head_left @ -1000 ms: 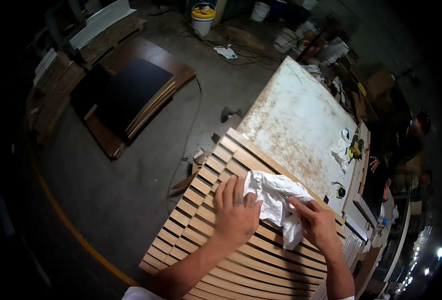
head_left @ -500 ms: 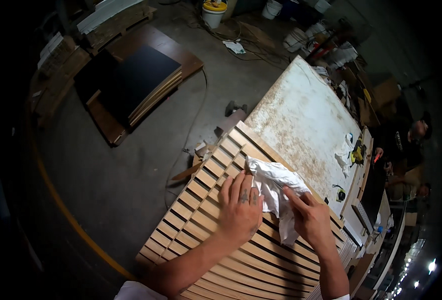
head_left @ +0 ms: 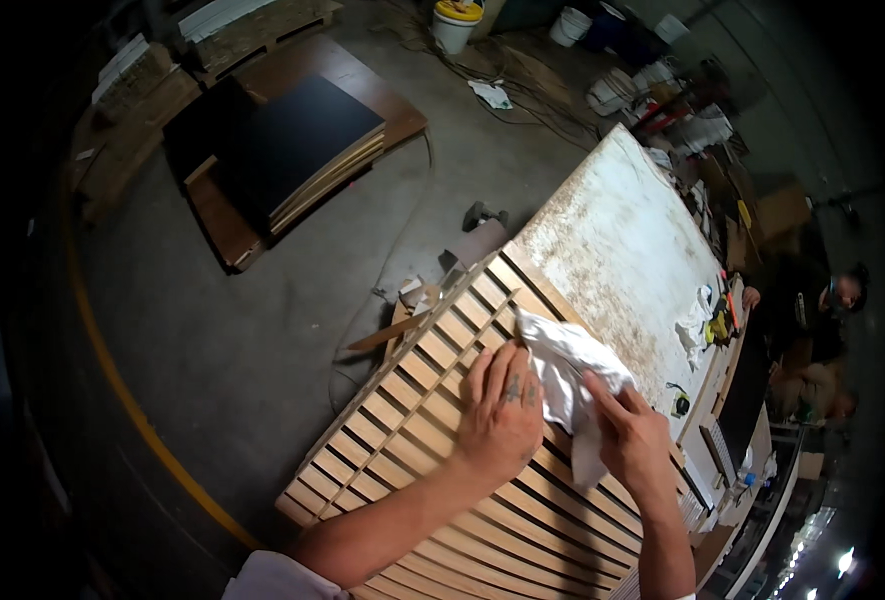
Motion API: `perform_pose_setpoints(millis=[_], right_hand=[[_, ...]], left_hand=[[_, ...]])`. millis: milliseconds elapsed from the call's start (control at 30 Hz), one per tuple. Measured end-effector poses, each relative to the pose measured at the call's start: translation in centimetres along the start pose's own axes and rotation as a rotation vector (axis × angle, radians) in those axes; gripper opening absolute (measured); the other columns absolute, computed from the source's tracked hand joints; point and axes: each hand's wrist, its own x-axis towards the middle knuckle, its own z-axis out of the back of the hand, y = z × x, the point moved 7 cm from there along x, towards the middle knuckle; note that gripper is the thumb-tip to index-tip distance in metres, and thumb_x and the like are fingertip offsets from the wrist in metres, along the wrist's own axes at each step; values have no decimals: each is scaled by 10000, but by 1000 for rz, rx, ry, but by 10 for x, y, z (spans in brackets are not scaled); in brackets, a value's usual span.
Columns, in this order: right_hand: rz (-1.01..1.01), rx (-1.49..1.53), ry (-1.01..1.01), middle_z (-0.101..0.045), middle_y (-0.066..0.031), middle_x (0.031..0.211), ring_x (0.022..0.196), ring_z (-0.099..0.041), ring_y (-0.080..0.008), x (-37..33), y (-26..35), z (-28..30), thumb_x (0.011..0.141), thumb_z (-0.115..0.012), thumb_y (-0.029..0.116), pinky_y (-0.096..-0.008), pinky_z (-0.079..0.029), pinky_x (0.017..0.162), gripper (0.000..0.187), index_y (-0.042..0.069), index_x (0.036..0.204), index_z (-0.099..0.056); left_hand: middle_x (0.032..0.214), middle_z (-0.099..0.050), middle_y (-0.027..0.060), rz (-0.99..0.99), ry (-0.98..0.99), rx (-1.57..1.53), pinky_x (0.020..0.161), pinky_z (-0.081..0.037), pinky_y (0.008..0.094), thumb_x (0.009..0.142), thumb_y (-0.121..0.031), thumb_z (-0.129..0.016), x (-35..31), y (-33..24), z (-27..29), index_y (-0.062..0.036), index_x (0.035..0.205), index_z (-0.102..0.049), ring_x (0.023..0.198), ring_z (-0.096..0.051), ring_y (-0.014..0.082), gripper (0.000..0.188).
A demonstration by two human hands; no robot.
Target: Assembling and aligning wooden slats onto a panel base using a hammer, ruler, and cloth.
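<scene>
A white cloth (head_left: 578, 365) lies bunched on a light wooden slatted panel (head_left: 468, 415), whose pale slats alternate with dark gaps. My right hand (head_left: 635, 435) grips the cloth, index finger stretched along its folds and a loose end hanging below. My left hand (head_left: 503, 415) is at the cloth's left edge, fingers bent and close together over the slats. Its thumb side is against the cloth, and the thumb itself is mostly hidden. Both forearms come in from the lower edge across the panel.
Beyond the panel is a stained white tabletop (head_left: 603, 235) with a tape measure (head_left: 680, 400) and another crumpled cloth (head_left: 695, 325). Dark boards (head_left: 308, 145) are stacked on the floor at left. A person (head_left: 808, 300) is at far right. Buckets (head_left: 456, 25) and cables stand behind.
The view has shifted slightly, so the panel and table appear a little farther right. Both hands stay at the cloth, with their grip almost the same. The person at far right has moved their hands.
</scene>
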Motion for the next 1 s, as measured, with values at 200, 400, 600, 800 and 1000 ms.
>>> perform_pose_setpoints(millis=[200, 400, 600, 800, 1000], right_hand=[[-5, -39, 8, -588, -117, 817, 603, -610, -299, -6, -4, 0, 804, -651, 58, -380, -498, 540, 551, 259, 1312, -584], [80, 189, -201, -600, -104, 848, 619, -586, -221, -7, -9, -9, 787, -641, -9, -328, -483, 560, 583, 168, 1336, -555], [-353, 1244, -568, -599, -103, 1106, 887, -589, -154, -90, -67, -22, 738, -817, 90, -291, -491, 707, 1162, 112, 1544, 20], [-827, 856, -1017, -633, -55, 915, 782, -587, -144, -203, -157, -44, 804, -767, 203, -311, -474, 662, 697, 70, 1370, -382], [-1283, 343, -1163, -634, -51, 910, 798, -583, -139, -376, -259, 2, 851, -712, 264, -308, -471, 688, 470, 21, 1206, -522]], left_hand=[[1195, -518, 214, -4, -15, -46, 1058, -294, 506, 847, -77, -599, 0, -3, -2, 63, 1032, -557, 1210, -466, 341, 236], [1126, -560, 207, 12, -76, -121, 1032, -329, 489, 855, -42, -555, 2, 6, 6, 63, 1024, -577, 1118, -525, 361, 199], [1093, -572, 231, -398, 76, -763, 893, -513, 418, 791, 14, -594, 19, -115, 6, 89, 1050, -582, 1080, -581, 371, 269], [1238, -569, 215, -719, 505, -1022, 967, -484, 434, 756, -65, -672, -13, -152, 5, 47, 1098, -615, 1182, -551, 351, 364], [1061, -639, 179, -156, 212, -256, 873, -504, 396, 864, 30, -549, 34, 2, 32, 63, 1046, -605, 955, -637, 331, 193]])
